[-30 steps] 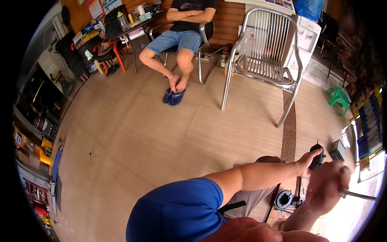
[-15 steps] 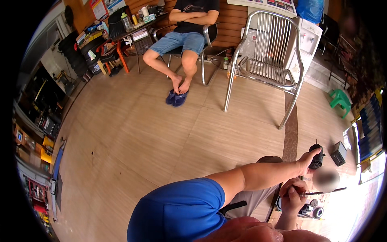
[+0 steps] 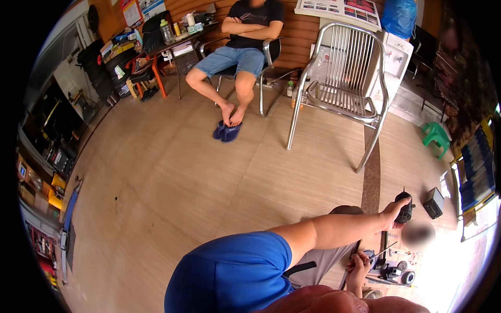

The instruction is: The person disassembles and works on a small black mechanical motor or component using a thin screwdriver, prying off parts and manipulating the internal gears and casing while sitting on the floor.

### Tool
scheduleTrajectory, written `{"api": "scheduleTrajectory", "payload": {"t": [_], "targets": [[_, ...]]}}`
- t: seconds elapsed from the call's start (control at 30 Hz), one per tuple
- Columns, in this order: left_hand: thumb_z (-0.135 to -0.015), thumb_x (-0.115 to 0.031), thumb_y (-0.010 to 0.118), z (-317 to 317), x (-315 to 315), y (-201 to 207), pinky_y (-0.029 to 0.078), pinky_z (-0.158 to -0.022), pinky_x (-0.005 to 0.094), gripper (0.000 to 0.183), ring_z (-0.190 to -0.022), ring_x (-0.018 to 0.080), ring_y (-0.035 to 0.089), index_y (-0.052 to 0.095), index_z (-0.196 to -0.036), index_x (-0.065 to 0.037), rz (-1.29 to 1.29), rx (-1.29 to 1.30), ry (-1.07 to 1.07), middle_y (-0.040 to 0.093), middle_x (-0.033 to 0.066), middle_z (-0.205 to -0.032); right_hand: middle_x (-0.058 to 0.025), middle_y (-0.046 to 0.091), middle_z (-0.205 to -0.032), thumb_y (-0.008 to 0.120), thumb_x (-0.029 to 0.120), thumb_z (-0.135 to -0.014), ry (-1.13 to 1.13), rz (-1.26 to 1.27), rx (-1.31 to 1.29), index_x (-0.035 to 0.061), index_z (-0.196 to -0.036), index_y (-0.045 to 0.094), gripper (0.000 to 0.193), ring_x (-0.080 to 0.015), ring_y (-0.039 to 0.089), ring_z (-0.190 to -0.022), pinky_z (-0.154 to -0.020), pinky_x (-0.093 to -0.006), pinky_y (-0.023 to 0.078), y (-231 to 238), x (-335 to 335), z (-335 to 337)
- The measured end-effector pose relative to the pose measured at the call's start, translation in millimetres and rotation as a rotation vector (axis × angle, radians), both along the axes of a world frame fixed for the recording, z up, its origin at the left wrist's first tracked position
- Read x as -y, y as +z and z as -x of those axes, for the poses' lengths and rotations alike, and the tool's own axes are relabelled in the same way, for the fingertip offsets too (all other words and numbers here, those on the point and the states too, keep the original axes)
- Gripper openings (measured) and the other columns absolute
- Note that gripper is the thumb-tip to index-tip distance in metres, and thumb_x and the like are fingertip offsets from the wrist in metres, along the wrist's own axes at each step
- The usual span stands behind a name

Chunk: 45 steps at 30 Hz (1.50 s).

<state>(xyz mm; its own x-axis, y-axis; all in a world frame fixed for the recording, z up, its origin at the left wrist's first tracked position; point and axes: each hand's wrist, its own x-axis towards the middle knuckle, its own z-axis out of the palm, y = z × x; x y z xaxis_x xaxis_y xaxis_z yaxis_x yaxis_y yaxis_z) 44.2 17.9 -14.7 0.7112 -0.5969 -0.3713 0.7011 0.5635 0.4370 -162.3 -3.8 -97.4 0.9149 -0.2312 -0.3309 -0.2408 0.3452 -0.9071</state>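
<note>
My left hand [image 3: 391,213], at the end of the outstretched blue-sleeved arm, is closed around a black cylinder-shaped part [image 3: 403,209] with a thin pin sticking up from its top. Lower and nearer, my right hand [image 3: 357,265] grips a screwdriver [image 3: 385,251]; its thin shaft slants up to the right and the fingers hide the handle. The shaft is apart from the black part. Just beyond the right hand lie small dark parts and a little black wheel with a pale hub [image 3: 408,277]. A round blurred patch covers whatever is below the left hand.
A dark grey box [image 3: 433,202] sits right of the black part. Farther off stand a green stool [image 3: 436,140], a metal chair [image 3: 344,86] and a seated person [image 3: 245,52] with folded arms, feet on blue slippers [image 3: 228,132]. A blue long-handled tool [image 3: 68,224] lies far left.
My right hand has moved down and left, away from the left hand, and the shaft now points up to the right. The left hand keeps its hold; the view has shifted slightly.
</note>
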Motion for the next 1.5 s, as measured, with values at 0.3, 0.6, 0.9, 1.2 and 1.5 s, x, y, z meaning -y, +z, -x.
{"api": "scheduleTrajectory", "payload": {"t": [0.3, 0.6, 0.9, 1.2, 1.5], "targets": [[-0.080, -0.061, 0.066, 15, 6, 16, 0.054, -0.055, 0.0318, 0.044, -0.069, 0.0131, 0.060, 0.061, -0.092, -0.020, -0.012, 0.021, -0.015, 0.062, -0.0016, -0.077, -0.0036, 0.059, -0.069, 0.059, 0.003, -0.088, 0.093, 0.066, -0.080, 0.0006, -0.095, 0.060, 0.008, -0.0084, 0.049, -0.045, -0.039, -0.0204, 0.036, 3, -4, 1], [-0.080, -0.060, 0.068, 18, 3, 21, 0.054, -0.054, 0.0320, 0.046, -0.067, 0.0145, 0.059, 0.059, -0.094, -0.017, -0.004, 0.009, 0.001, 0.060, -0.0002, -0.077, -0.0054, 0.061, -0.079, 0.057, 0.002, -0.089, 0.098, 0.124, -0.082, 0.0001, -0.107, 0.056, 0.019, -0.0075, 0.047, -0.046, -0.039, -0.0204, 0.034, 2, 0, 2], [-0.080, -0.060, 0.067, 13, 6, 21, 0.055, -0.055, 0.0320, 0.044, -0.067, 0.0140, 0.061, 0.060, -0.093, -0.018, 0.027, 0.007, -0.002, 0.063, 0.0009, -0.077, -0.0014, 0.057, -0.078, 0.059, 0.002, -0.088, 0.049, 0.196, 0.002, -0.0007, -0.114, 0.053, 0.027, -0.0061, 0.048, -0.050, -0.040, -0.0198, 0.036, 13, -2, 4], [-0.075, -0.057, 0.074, 11, 0, 28, 0.055, -0.056, 0.0341, 0.048, -0.073, 0.0162, 0.061, 0.059, -0.100, -0.018, 0.048, -0.006, 0.010, 0.062, 0.0018, -0.083, -0.0027, 0.058, -0.084, 0.058, 0.004, -0.087, 0.030, 0.202, 0.084, -0.0009, -0.115, 0.053, 0.028, -0.0059, 0.047, -0.051, -0.042, -0.0197, 0.037, 13, 9, 8], [-0.079, -0.052, 0.072, -29, -25, -5, 0.059, -0.055, 0.0402, 0.036, -0.069, 0.0205, 0.064, 0.062, -0.090, -0.019, 0.246, -0.042, 0.133, 0.063, 0.0014, -0.079, 0.0033, 0.050, -0.074, 0.053, 0.006, -0.097, -0.016, 0.182, 0.210, 0.0001, -0.128, 0.050, 0.032, -0.0042, 0.045, -0.057, -0.049, -0.0195, 0.039, 37, -5, -2]]}}
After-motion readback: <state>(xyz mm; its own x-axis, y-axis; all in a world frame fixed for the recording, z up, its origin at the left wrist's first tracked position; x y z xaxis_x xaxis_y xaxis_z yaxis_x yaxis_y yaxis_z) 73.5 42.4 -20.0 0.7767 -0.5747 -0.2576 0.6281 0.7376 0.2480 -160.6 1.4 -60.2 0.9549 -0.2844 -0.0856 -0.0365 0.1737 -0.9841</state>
